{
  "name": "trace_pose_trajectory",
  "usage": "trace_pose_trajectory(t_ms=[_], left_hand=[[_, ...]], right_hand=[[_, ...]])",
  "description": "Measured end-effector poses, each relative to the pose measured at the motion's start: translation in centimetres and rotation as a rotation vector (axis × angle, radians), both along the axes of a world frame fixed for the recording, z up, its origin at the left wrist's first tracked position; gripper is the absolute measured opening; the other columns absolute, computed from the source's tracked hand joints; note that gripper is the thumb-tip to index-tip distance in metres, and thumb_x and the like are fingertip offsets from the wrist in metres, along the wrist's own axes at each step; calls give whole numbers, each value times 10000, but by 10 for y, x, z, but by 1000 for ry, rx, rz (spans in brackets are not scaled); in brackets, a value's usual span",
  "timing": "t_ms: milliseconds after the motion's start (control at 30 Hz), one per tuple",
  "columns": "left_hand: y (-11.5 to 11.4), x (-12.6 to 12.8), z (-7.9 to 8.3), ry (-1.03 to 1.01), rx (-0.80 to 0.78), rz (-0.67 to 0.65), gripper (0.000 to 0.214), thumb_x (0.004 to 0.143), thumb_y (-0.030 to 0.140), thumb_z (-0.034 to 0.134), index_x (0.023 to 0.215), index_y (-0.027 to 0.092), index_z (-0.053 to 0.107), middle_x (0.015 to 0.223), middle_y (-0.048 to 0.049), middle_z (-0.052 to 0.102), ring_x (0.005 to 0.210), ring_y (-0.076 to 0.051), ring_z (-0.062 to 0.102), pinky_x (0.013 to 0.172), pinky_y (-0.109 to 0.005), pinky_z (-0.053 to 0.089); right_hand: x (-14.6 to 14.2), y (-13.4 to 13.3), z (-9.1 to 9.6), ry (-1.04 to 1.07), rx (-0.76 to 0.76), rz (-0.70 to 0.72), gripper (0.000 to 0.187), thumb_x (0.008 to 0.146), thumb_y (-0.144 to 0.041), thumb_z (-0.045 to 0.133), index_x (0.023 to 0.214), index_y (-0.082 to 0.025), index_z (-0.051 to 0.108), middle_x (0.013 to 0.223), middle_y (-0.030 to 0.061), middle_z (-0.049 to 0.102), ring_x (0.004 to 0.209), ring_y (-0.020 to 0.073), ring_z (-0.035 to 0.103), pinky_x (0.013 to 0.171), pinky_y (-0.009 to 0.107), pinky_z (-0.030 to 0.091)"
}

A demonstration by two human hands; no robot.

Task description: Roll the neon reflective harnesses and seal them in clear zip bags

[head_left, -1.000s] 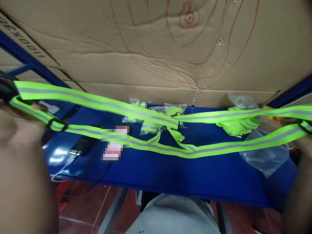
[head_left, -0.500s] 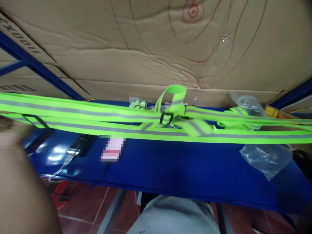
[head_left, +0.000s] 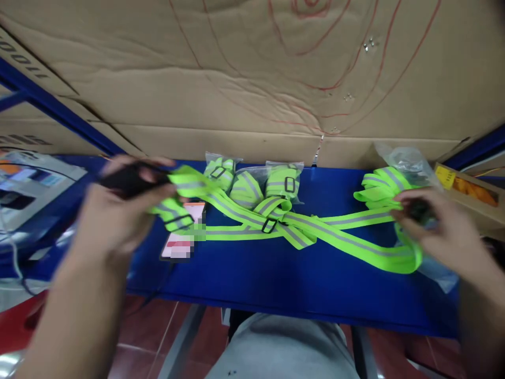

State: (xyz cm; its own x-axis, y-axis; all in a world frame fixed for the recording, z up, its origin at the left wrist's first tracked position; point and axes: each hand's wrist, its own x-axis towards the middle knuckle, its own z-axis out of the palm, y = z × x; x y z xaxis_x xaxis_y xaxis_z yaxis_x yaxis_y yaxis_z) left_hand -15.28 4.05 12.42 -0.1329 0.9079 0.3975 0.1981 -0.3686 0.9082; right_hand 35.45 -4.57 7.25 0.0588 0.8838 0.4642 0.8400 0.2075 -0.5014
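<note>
A neon-green reflective strap harness [head_left: 343, 237] with grey stripes and black buckles stretches slackly between my hands, its crossing part low over the blue table. My left hand [head_left: 106, 221] is closed around one end, along with a dark, blurred black part. At the other end, my right hand [head_left: 442, 226] pinches the strap and a small black piece. A loop sags below its fingers. Behind the harness sit three plastic bags of folded green straps: a left bag [head_left: 221, 173], a middle bag [head_left: 246, 190] and a right bag [head_left: 284, 181].
A loose green strap bundle [head_left: 381, 184] lies near a clear plastic bag [head_left: 408, 160] at the right. Beside them is an open cardboard box [head_left: 473, 192]. A phone [head_left: 177, 245] lies on the blue table [head_left: 252, 284]. Cardboard [head_left: 236, 105] walls the back.
Both hands have come inward into view. The harness, pulled taut across the view before, has lowered and slackened, revealing the bagged straps behind it.
</note>
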Motion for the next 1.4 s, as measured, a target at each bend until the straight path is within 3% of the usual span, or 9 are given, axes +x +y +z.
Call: trace_pose_trajectory(t_ms=[133,267,400,600,800,1000,1100,1233,1400], left_hand=[[-20,66,-38,698,163,-382,105,958,149,632,1026,217,590,1285,-69,681,1224,-224,667,1025,-413,585],[-36,96,-77,1080,125,-442,244,960,68,555,1149,222,555,1432,-94,638,1327,-281,628,1014,-446,607],[-41,95,-93,1229,106,-408,214,970,109,592,1151,219,561,1298,-86,700,1143,-274,714,792,-381,619],[-46,83,-74,1079,68,-354,93,989,169,628,1037,237,588,1054,-6,748,943,-194,751,723,-290,545],[-58,84,-51,963,241,-308,161,963,128,651,1037,241,565,1034,11,754,905,-165,752,708,-249,556],[-64,91,-29,973,626,-236,195,919,42,608,1008,194,524,1070,-110,772,877,-226,748,728,-316,593],[-60,96,-26,924,652,-247,213,906,46,644,998,195,523,1062,-128,778,849,-225,745,720,-321,594],[-54,108,-28,875,656,-193,252,874,41,701,977,197,531,1029,-108,783,828,-211,749,717,-309,588],[-56,116,-21,763,650,-127,263,839,51,753,946,194,561,1034,-76,780,873,-185,762,738,-281,590]], right_hand=[[-95,9,-21,-322,-147,405,365,940,-177,606,1302,-221,616,1269,123,689,1120,283,690,948,471,552],[-142,21,-50,-467,-254,380,473,1004,-409,641,1382,-128,602,1299,176,667,1082,321,695,905,472,537],[-135,25,-55,-423,-339,335,229,976,-321,664,1137,-164,705,1098,105,746,1049,304,700,929,432,469],[-114,24,-35,44,-571,348,272,974,-423,592,828,-198,633,641,-36,563,582,113,492,603,274,308],[-102,23,-21,356,-654,421,426,949,-516,616,695,-180,546,609,-43,453,591,90,415,569,248,292],[-82,18,0,295,-907,852,465,876,-569,783,1145,-192,749,1005,34,739,894,176,670,786,266,520],[-83,15,-2,298,-694,779,658,854,-547,828,1401,-228,651,1237,75,714,1078,214,677,941,325,551],[-110,8,-15,350,-262,534,586,899,-472,808,1393,-243,590,1282,95,669,1097,207,661,981,353,553],[-146,1,-24,396,-197,434,385,942,-422,751,1245,-224,621,1188,76,705,1069,209,675,959,351,541]])
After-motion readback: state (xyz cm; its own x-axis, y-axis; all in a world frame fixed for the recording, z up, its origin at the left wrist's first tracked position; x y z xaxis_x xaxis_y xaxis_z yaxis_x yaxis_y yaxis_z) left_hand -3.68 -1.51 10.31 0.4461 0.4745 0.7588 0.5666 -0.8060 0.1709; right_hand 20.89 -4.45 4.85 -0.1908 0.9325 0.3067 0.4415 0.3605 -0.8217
